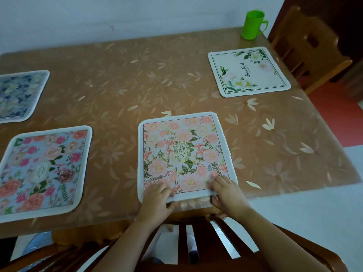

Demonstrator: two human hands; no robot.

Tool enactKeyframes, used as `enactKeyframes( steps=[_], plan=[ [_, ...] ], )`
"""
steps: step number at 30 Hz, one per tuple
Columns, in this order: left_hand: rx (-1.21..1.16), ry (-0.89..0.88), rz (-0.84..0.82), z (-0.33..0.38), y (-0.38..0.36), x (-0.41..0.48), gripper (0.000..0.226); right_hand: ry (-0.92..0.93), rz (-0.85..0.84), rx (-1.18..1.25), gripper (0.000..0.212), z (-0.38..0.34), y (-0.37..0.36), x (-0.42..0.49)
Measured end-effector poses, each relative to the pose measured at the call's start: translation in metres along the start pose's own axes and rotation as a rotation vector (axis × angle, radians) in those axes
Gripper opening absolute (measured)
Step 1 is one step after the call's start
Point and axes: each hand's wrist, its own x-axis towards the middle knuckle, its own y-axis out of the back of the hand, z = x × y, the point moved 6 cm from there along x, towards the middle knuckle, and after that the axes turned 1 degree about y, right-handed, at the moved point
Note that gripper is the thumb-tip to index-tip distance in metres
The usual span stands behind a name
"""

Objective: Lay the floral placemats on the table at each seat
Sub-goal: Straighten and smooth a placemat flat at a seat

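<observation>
My left hand [159, 197] and right hand [227, 193] pinch near edge of pink placemat [184, 152], lying flat on table [127, 91], near side. Seems thin, floppy, light; best held at corners.

Two bare forearms are seen, with no sleeve visible up to the near frame edge. The left hand [159, 201] and right hand [227, 195] are uncovered; no ring, watch or bracelet is seen. Short, unpainted nails are shown on the fingers [217, 182].
</observation>
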Motion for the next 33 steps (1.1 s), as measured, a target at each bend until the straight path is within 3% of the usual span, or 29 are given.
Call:
enactKeyframes(
  steps=[15,28,33],
  plan=[
    [-0.042,-0.053,0.042,0.028,0.004,0.009,0.02,-0.2,-0.036,0.126,0.019,0.024,0.003,-0.005],
    [-0.006,0.016,0.014,0.014,-0.005,0.006,0.009,-0.281,-0.162,0.1,0.022,0.038,-0.001,-0.012],
    [-0.013,0.001,0.014,0.018,0.0,0.006,0.02,-0.279,-0.201,0.094,0.022,0.036,-0.001,-0.012]
  ],
)
